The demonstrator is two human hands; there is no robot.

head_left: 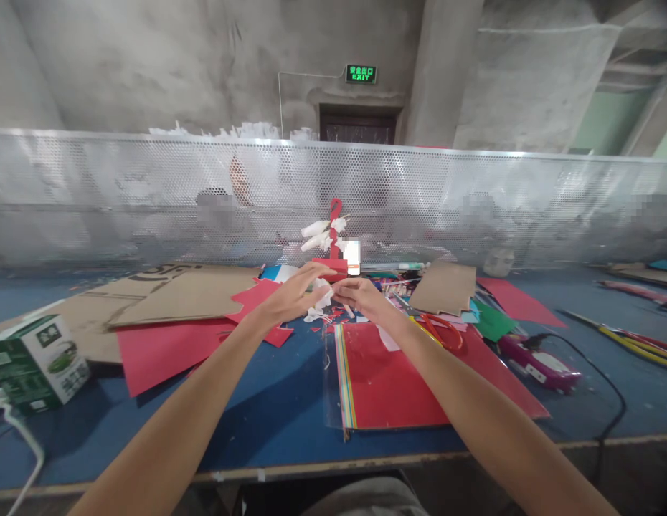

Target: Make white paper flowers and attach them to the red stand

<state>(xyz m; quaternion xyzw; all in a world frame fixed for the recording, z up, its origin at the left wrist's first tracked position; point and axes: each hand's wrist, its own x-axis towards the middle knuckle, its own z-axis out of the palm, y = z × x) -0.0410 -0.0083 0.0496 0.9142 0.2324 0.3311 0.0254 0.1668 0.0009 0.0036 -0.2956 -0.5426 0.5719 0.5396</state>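
Note:
My left hand reaches over the middle of the table with its fingers stretched out, the fingertips near a red box-like base. My right hand is closed in a pinch beside it; whatever sits between the fingertips is too small to make out. Between and below the hands are crumpled white petal-like pieces, partly hidden by my left hand. From the red base rises a red strip with a looped top, and white flower shapes are fixed along it. A lit phone screen stands just behind my right hand.
Cardboard sheets and red paper lie left, near a green box. A red paper stack lies under my right forearm. Rightward are red-handled scissors, a purple corded device and yellow-handled pliers. A perforated metal screen closes the back.

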